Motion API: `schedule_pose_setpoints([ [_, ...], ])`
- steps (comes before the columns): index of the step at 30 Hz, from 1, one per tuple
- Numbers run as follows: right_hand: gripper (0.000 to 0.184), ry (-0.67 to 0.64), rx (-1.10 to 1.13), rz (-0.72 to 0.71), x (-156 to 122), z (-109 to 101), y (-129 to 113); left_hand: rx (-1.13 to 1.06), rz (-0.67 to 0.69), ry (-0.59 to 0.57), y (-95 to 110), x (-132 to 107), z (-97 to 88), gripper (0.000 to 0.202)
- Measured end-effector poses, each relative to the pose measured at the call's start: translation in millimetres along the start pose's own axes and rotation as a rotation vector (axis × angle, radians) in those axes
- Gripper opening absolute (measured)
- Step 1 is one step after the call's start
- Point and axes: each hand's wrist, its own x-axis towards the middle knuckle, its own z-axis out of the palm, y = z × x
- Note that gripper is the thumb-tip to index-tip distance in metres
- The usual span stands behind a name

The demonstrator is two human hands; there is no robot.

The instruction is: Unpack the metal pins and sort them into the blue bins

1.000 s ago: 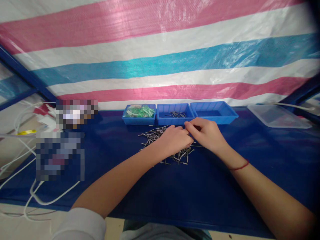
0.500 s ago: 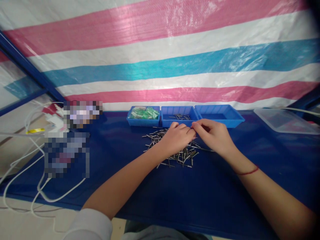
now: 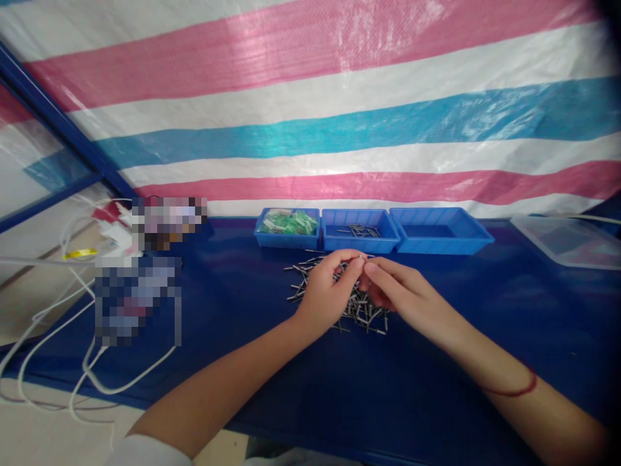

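Note:
Above a loose pile of silver blind rivets (image 3: pixel 365 314) on the blue tabletop, my two hands meet at the fingertips. My left hand (image 3: pixel 330 285) is closed in a pinch, thumb against forefinger. From the other side, my right hand (image 3: pixel 395 285) pinches at the same spot, its other fingers curled below. A small bright tip, apparently of a blind rivet (image 3: pixel 361 257), shows between the fingertips; the fingers hide the rest of it. Both hands cover part of the pile.
Behind the pile stand three blue bins: the left bin (image 3: pixel 259 239) with green-filled bags, the middle bin (image 3: pixel 359 244) with several rivets, the right bin (image 3: pixel 446 246) with nothing visible inside. A clear plastic lid (image 3: pixel 567 243) lies far right. White cables (image 3: pixel 80 323) trail at left.
My left hand has turned so its thumb faces up. Both hands have come down slightly toward me, fingertips still together. The view has shifted slightly left.

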Motion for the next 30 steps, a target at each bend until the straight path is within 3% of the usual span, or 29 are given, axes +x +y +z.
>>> schedule_pose_setpoints([
  [7, 0.034, -0.084, 0.380, 0.194, -5.0, 13.6, -3.9, -0.098, -0.117, -0.061, -0.3, -8.5, -5.8, 0.026],
  [14, 0.032, -0.087, 0.425, 0.264, -4.7, 18.5, -0.4, -0.168, -0.137, -0.083, -0.6, -12.6, -13.0, 0.024],
  [20, 0.029, -0.027, 0.397, 0.280, -6.3, 19.4, 2.5, -0.216, -0.149, -0.028, -3.0, -12.3, -12.5, 0.020],
  [24, 0.026, 0.037, 0.326, 0.210, -5.7, 16.5, 3.4, -0.208, -0.151, -0.027, -2.6, -11.5, -12.9, 0.017],
  [30, 0.009, 0.217, 0.022, -0.142, -6.7, 9.7, 2.9, -0.187, -0.105, -0.076, -5.8, -8.9, -13.4, 0.017],
])
